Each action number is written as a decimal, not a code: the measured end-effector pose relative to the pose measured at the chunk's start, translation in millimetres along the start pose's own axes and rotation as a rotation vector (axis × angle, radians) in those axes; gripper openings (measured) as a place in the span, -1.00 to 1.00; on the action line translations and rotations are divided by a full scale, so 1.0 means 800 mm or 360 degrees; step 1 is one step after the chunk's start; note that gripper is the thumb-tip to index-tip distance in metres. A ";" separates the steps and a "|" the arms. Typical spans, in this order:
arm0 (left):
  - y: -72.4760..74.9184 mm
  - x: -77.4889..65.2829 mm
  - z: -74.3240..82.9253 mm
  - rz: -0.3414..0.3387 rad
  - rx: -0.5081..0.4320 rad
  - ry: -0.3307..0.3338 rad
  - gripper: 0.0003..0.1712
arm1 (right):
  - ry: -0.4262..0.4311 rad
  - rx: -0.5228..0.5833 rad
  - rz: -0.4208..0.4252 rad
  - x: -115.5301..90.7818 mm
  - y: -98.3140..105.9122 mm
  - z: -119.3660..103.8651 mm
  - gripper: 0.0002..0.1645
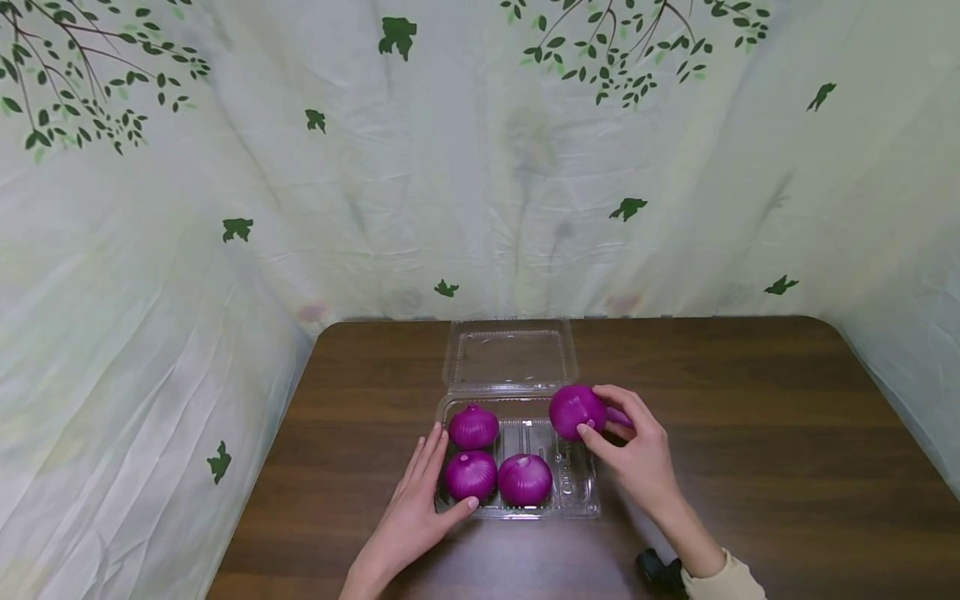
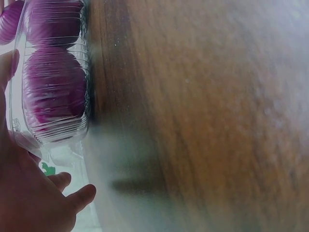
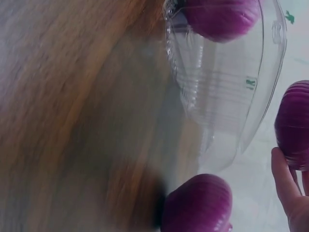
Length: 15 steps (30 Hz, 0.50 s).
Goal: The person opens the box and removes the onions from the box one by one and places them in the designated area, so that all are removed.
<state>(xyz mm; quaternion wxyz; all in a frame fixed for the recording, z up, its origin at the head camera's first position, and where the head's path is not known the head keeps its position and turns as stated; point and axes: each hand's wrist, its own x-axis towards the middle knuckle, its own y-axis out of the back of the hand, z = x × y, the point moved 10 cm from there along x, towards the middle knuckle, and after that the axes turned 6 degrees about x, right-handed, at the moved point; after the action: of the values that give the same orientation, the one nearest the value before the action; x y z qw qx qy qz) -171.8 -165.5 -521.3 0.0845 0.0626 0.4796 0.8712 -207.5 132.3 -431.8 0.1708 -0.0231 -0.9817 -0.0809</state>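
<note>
A clear plastic clamshell box [image 1: 577, 500] lies on the table with its lid folded back. Three red onions stand in it: one at back left [image 1: 473, 427], one at front left [image 1: 471, 475], one at front middle [image 1: 525, 480]. Over the box's back right corner, my right hand [image 1: 641, 450] holds another red onion [image 1: 577, 411] between thumb and fingers. My left hand [image 1: 416, 500] rests against the box's left side, fingers straight, thumb at the front rim. In the left wrist view the box wall partly blurs the onions behind it.
Partly hidden behind my right hand, one more red onion [image 3: 198, 205] sits on the table right of the box. The open lid [image 1: 512, 357] reaches toward the table's back edge. A dark object [image 1: 660, 571] is by the right sleeve. A leaf-printed curtain [image 1: 480, 167] hangs behind.
</note>
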 end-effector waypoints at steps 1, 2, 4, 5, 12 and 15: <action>0.000 0.000 0.000 -0.0003 -0.0001 0.0001 0.18 | 0.0007 0.0001 0.0002 0.000 0.002 -0.007 -0.40; 0.000 0.000 0.000 -0.0004 -0.0002 0.0001 0.18 | 0.0014 0.0001 0.0005 0.000 0.003 -0.015 -0.41; 0.000 0.000 0.001 -0.0006 -0.0002 0.0002 0.18 | 0.0017 0.0000 0.0020 -0.001 0.007 -0.021 -0.41; 0.000 0.000 0.001 -0.0006 -0.0002 0.0002 0.18 | 0.0018 -0.0001 0.0031 -0.001 0.010 -0.021 -0.41; -0.001 0.001 0.001 -0.0022 0.0000 0.0016 0.19 | 0.0037 -0.0055 0.0107 -0.002 0.027 -0.019 -0.40; -0.001 0.002 0.000 -0.0026 0.0013 0.0018 0.19 | 0.0030 -0.0075 0.0124 -0.003 0.032 -0.017 -0.40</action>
<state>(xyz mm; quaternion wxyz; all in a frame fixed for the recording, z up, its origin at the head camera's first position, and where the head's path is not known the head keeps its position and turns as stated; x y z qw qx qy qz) -172.9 -164.6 -522.0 0.0886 0.0540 0.4841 0.8688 -198.8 155.6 -416.1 0.1825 -0.0646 -0.9762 -0.0976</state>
